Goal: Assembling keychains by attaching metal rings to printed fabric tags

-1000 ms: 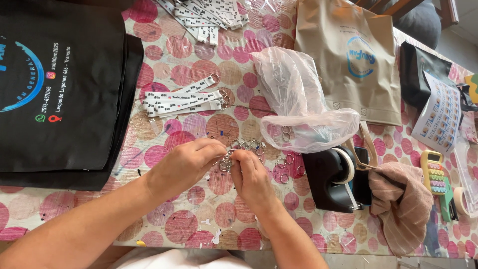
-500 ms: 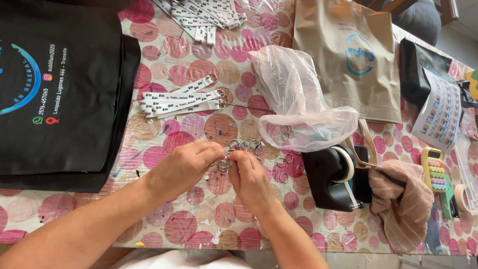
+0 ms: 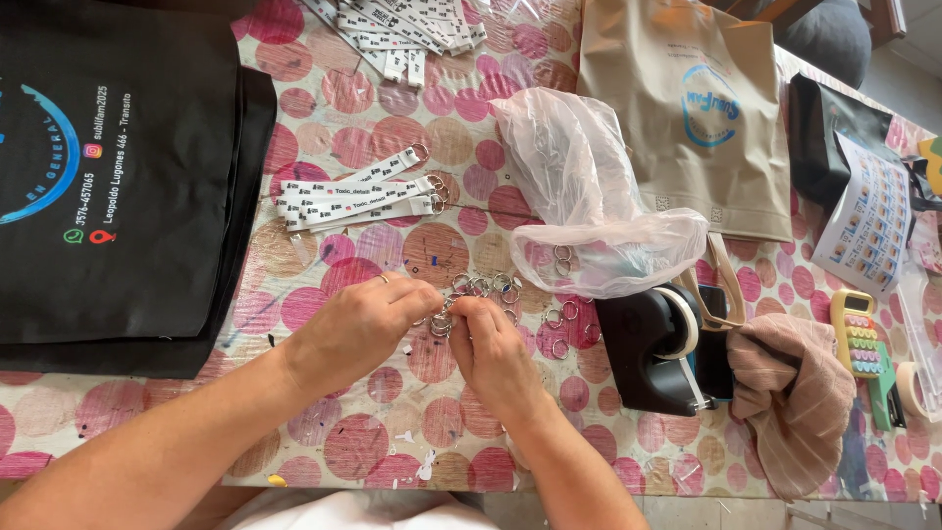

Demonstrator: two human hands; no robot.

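Pinching: left hand [image 3: 358, 329] and right hand [image 3: 491, 344] meet fingertip to fingertip on one key ring [image 3: 441, 322], low over the table [image 3: 373, 442].
Loose rings: about eight beside them.
Bags: one clear [image 3: 589, 196], one tan [image 3: 687, 108].

Head camera, looking steeply down onto a work table

The single view sits above the person's forearms, close over the table [image 3: 324, 118] with its pink-dotted cloth, facing away from the body; both hands meet near the frame's middle, and the table's near edge runs along the bottom.
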